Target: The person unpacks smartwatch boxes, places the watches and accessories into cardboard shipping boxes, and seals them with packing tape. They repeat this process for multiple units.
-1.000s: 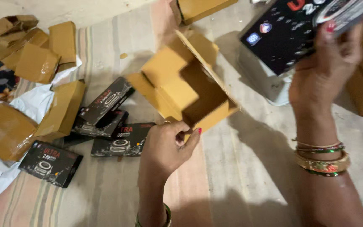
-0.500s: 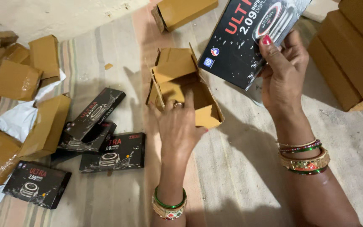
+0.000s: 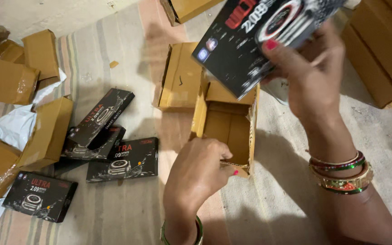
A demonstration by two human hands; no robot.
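Note:
My left hand (image 3: 199, 172) grips the near rim of an open brown cardboard box (image 3: 229, 128) that stands on the striped mat with its flaps up and its inside bare. My right hand (image 3: 313, 72) holds a black printed product box (image 3: 259, 38) tilted in the air just above the far side of the cardboard box. Bangles sit on both wrists.
Several black product boxes (image 3: 110, 145) lie on the mat (image 3: 128, 213) to the left. Brown cardboard boxes (image 3: 46, 131) and white plastic wrap (image 3: 10, 127) are piled at the far left. Bigger cartons (image 3: 386, 50) stand at the right, another at the top (image 3: 191, 9).
The cardboard box was tipped on its side in my left hand and now stands upright. My right hand has brought the black box down and over its opening.

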